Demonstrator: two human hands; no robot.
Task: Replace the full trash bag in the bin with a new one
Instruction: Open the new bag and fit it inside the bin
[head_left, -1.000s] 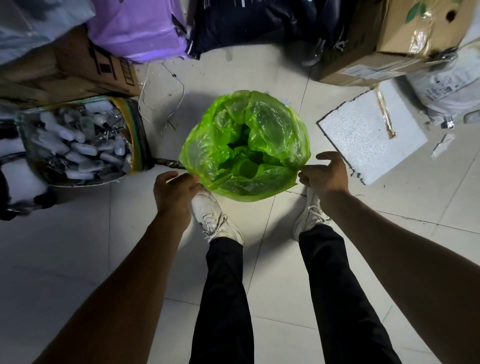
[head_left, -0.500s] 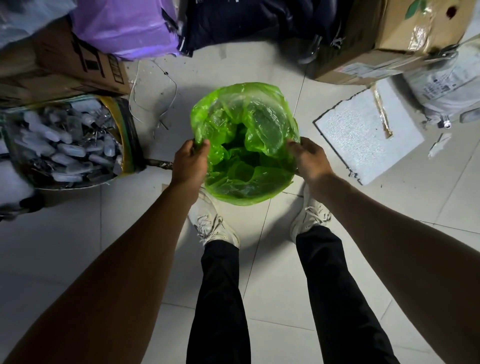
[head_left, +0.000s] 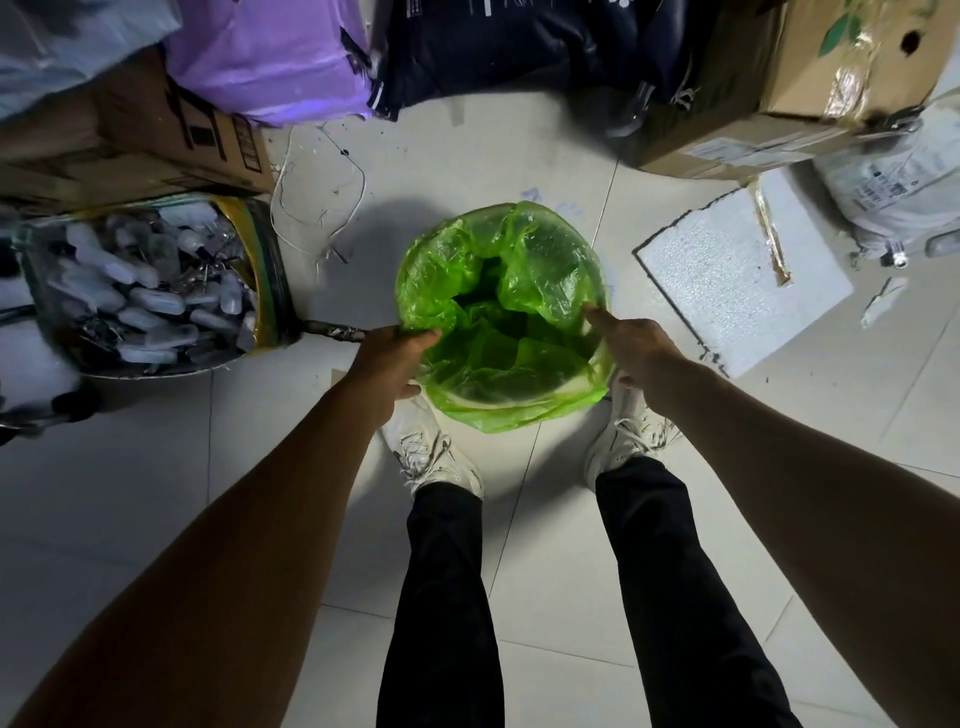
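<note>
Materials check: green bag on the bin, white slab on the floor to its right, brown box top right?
Green bag: thin translucent plastic film, glossy; it crinkles and shows glare.
White slab: looks like expanded foam, matte and grainy, with crumbled edges.
Brown box: corrugated cardboard by its look, matte, with shiny tape on it.

Looking like a storeroom or stock area: taped cardboard boxes (head_left: 810, 88) crowding the tiled floor (head_left: 130, 519), bagged parcels (head_left: 270, 57) piling up, open box of small bottles (head_left: 150, 291), foam slab (head_left: 737, 275) lying loose.
</note>
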